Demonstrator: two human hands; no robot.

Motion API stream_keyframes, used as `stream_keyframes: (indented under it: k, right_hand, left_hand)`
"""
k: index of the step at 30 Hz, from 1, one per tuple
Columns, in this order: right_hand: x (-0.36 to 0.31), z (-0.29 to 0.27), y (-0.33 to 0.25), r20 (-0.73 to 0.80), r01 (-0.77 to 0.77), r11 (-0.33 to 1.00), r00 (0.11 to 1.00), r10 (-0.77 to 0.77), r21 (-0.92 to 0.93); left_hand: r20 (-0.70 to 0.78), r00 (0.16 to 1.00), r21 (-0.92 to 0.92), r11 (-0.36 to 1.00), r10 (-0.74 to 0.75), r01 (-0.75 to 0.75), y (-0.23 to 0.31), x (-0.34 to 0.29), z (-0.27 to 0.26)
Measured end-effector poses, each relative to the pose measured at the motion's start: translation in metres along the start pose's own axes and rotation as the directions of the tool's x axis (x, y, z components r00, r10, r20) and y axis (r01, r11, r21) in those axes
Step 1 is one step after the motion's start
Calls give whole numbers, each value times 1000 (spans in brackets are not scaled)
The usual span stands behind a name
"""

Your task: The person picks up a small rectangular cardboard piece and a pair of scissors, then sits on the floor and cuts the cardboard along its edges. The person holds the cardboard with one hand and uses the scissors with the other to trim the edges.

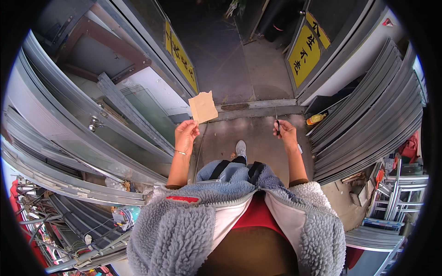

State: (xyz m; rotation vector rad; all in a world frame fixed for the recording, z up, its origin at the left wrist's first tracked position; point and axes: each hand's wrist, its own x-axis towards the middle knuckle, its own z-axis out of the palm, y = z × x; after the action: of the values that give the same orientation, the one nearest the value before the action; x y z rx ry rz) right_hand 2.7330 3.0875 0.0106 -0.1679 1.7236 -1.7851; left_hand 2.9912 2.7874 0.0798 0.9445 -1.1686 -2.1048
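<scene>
My left hand (pixel 186 135) pinches the lower edge of a piece of brown cardboard (pixel 203 107), which has a ragged top edge. The cardboard is held up in front of me, left of the middle. My right hand (pixel 286 133), held out to the right at about the same height, is closed round the black handle of a pair of scissors (pixel 277 127). Their thin blades point away from me, and I cannot make out whether they are apart. A wide gap lies between the scissors and the cardboard.
Ahead, a doorway has a low sill (pixel 244 106) and yellow signs (pixel 304 55) on its doors. Long grey metal profiles (pixel 363 110) lean at the right, with a yellow bottle (pixel 316 119) beside them. Metal frames and glass panels (pixel 142 106) stand at the left.
</scene>
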Motion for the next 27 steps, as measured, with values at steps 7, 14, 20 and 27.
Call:
stream_keyframes:
  k: [7,14,20,27]
  right_hand:
    - [101,68,-124,342,104,990,937,-64,-100]
    - [267,58,-179,431,211,956,896,-106,-202]
    - [429,78,-220,521,64,990,854,12,-129]
    - [584,131,-284,709,57,998,705,-25,-21]
  left_hand:
    - [201,980,219,974,12,-57,34,161,129]
    - [388,922,385,905,16,-178,53,302,217]
    - [283,959,404,905,17,-136,87,417,264]
    - [-51,994,307,949,96,-76,136,501,264]
